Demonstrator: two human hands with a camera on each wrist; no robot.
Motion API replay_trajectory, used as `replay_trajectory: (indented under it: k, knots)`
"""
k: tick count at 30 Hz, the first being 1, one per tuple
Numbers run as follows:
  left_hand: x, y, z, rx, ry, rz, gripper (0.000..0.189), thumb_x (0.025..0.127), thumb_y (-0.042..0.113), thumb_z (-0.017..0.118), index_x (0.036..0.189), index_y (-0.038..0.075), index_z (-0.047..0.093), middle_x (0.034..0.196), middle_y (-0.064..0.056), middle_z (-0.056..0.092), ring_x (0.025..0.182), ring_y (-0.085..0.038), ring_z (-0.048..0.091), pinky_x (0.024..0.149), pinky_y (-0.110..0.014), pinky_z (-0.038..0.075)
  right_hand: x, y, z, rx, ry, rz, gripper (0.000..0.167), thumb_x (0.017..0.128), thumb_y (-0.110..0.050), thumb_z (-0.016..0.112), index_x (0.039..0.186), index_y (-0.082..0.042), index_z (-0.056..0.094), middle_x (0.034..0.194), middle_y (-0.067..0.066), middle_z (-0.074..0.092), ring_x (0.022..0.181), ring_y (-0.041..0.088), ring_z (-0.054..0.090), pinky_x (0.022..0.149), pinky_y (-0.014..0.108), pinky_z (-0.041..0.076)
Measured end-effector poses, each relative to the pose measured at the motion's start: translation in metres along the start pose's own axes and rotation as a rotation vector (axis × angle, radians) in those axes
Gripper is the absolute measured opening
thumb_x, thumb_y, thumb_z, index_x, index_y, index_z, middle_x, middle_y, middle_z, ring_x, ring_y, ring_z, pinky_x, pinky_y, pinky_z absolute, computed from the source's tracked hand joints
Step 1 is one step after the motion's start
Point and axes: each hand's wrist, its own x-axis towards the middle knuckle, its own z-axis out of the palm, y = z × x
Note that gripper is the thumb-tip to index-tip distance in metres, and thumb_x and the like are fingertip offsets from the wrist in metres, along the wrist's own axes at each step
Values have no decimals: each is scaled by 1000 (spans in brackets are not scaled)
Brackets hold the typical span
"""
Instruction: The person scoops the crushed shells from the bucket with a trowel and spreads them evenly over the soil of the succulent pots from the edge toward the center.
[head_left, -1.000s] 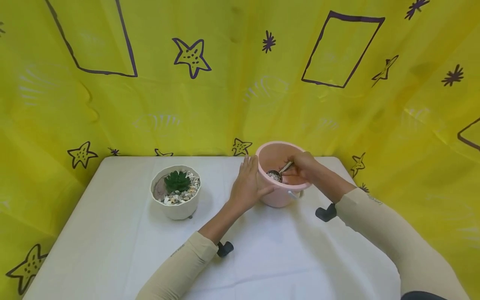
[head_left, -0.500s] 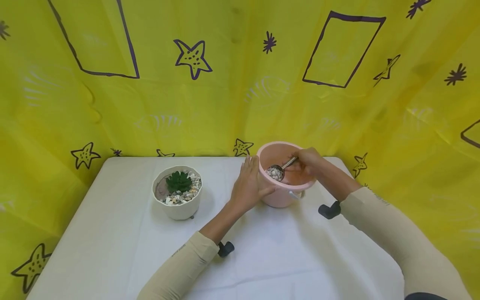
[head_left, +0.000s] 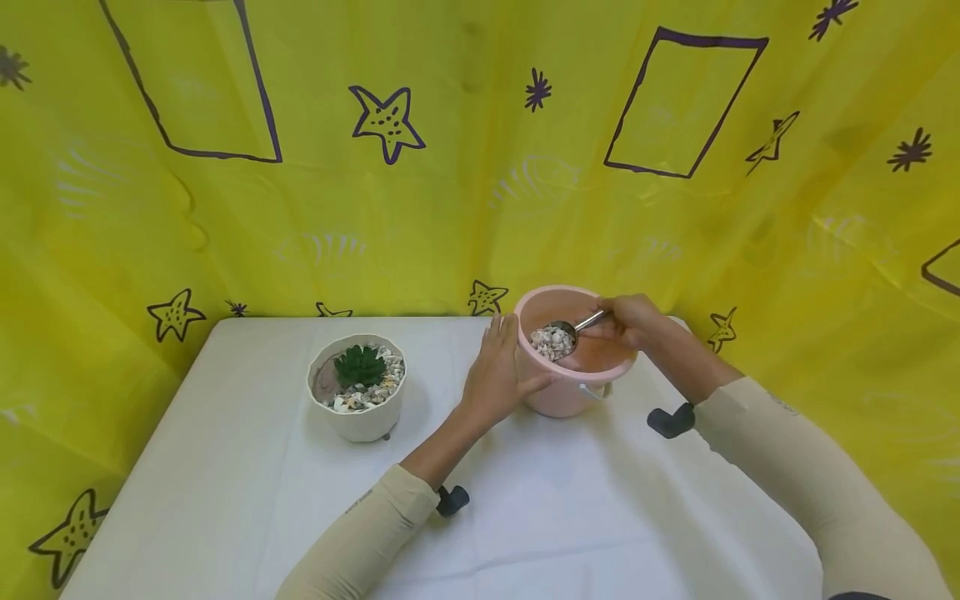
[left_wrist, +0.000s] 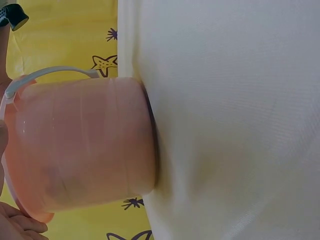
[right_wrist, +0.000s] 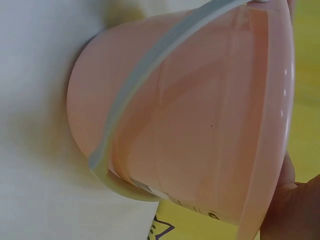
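Observation:
A pink plastic bucket [head_left: 558, 398] stands on the white-covered table, its pale handle [right_wrist: 131, 82] hanging down at the side. My left hand [head_left: 490, 377] holds the bucket at its left rim, fingers along the far left side and thumb across the near wall. Over the opening, my right hand [head_left: 632, 322] grips a metal scoop [head_left: 591, 320] by its handle. Small pale pebbles [head_left: 552, 342] heap in the scoop's bowl, which lies just inside the rim. Both wrist views show mostly the bucket's outer wall [left_wrist: 95, 145]; the scoop is hidden there.
To the left, a white pot [head_left: 365, 423] holds a green succulent [head_left: 360, 365] amid mixed pebbles and a brownish patch. A yellow curtain [head_left: 450, 208] with dark star drawings hangs right behind the table's far edge [head_left: 420, 317].
My right hand has drawn slightly to the right and raised the scoop inside the bucket, so its load of pebbles shows more. The left hand stays on the bucket.

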Motion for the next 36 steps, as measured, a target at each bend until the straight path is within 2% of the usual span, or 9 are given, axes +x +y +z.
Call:
replay_trajectory:
  k: [9, 21, 29, 33, 36]
  knots:
    - [0, 1, 1, -7, 3, -2, 116, 87, 58, 82, 166, -1, 21, 171, -17, 24, 159, -35, 16, 123, -49, 29, 0, -3, -11, 83, -19, 28, 28, 115, -14, 37, 109, 6, 55, 75, 19, 74, 66, 31, 77, 75, 36, 63]
    - [1, 1, 1, -15, 9, -1, 116, 86, 59, 82, 167, 1, 22, 172, -15, 23, 160, -34, 14, 120, -53, 33, -2, -11, -28, 270, 3, 126, 19, 115, -16, 40, 114, -1, 52, 82, 20, 72, 70, 38, 77, 85, 38, 61]
    - [1, 1, 1, -24, 24, 7, 116, 85, 59, 83, 166, 0, 23, 171, -16, 25, 159, -35, 16, 118, -54, 36, -5, -11, -44, 364, -70, 101, 17, 115, -13, 38, 120, 0, 47, 88, 22, 70, 77, 39, 77, 96, 42, 54]
    - [0, 0, 0, -26, 22, -6, 117, 85, 61, 82, 166, 0, 23, 171, -15, 25, 159, -35, 16, 117, -55, 37, -5, -11, -50, 420, -77, 109, 17, 114, -13, 39, 126, -3, 46, 91, 22, 70, 80, 40, 76, 102, 42, 49]
    - [-1, 0, 0, -21, 25, -8, 117, 85, 61, 82, 166, 0, 24, 171, -16, 25, 159, -35, 17, 117, -55, 37, -5, -11, -56, 460, -75, 121, 16, 114, -13, 40, 125, -5, 48, 90, 24, 71, 80, 42, 76, 105, 41, 48]
